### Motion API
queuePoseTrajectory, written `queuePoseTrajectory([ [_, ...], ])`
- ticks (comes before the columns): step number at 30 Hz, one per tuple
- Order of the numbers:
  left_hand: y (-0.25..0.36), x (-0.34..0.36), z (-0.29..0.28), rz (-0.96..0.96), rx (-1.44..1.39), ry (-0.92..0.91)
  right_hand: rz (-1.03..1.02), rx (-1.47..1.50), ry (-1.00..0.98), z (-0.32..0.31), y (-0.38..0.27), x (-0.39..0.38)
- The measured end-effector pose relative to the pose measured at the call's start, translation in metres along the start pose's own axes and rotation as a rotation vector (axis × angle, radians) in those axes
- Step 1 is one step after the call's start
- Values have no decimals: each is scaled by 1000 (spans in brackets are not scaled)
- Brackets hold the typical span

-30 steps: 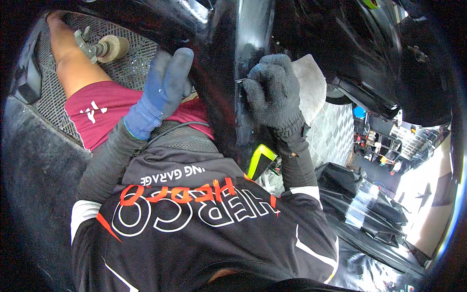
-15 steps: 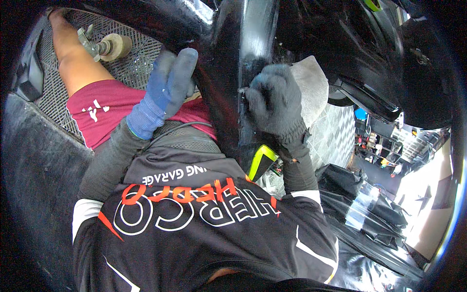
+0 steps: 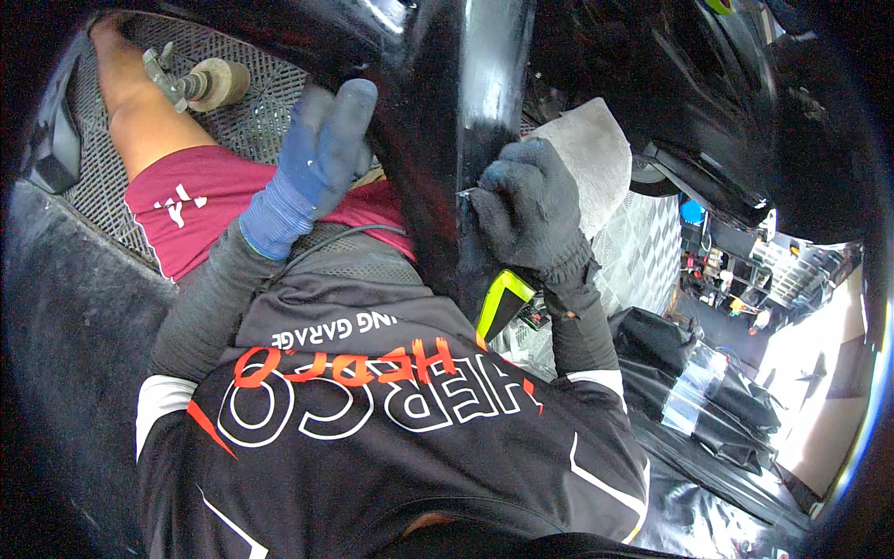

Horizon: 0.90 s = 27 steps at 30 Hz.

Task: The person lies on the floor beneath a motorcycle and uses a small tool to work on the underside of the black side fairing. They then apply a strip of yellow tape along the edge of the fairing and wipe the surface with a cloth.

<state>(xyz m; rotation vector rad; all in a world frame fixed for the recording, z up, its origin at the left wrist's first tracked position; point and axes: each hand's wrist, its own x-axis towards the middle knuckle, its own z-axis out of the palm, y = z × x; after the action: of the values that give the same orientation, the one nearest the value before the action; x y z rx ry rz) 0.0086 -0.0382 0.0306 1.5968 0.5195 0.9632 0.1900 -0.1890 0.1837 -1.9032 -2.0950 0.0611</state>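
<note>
My left hand [image 3: 321, 158], in a blue-grey glove, is raised beside a glossy black panel [image 3: 419, 140], its fingers mostly stretched out and bent a little, with nothing seen in them. My right hand [image 3: 517, 210], in a dark grey glove, is closed against the shiny upright strip [image 3: 489, 65] of the panel, pinching a small thin, pale piece too small to name. A grey cloth or pad [image 3: 596, 158] shows behind that hand, beside its fingers; whether it is held I cannot tell. A black and fluorescent-yellow object [image 3: 494, 307] lies below the right wrist.
A metal caster or stand fitting [image 3: 209, 88] is by my bare leg on grated flooring [image 3: 265, 102]. A dark curved surface [image 3: 84, 354] is at left. To the right are checkered flooring [image 3: 638, 252], black sheeting [image 3: 708, 401] and shelves of small items [image 3: 745, 279].
My right hand has moved down along the black strip, fingers still closed, and the grey pad shows more above it. My left hand has stayed nearly in place, shifting slightly.
</note>
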Motion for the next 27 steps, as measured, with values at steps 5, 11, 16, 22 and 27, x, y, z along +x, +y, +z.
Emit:
queuePoseTrajectory([
  [5,-3,14,-6,570,467,87,8,10,113,7,6,11],
  [11,-9,6,-4,413,394,68,10,28,-14,0,2,1],
  [16,-4,4,-3,199,207,-13,-40,42,64,3,7,12],
  [22,-6,7,-4,525,453,75,-14,34,53,3,4,3],
  [27,-14,8,-2,446,401,35,-15,31,-2,0,4,2],
])
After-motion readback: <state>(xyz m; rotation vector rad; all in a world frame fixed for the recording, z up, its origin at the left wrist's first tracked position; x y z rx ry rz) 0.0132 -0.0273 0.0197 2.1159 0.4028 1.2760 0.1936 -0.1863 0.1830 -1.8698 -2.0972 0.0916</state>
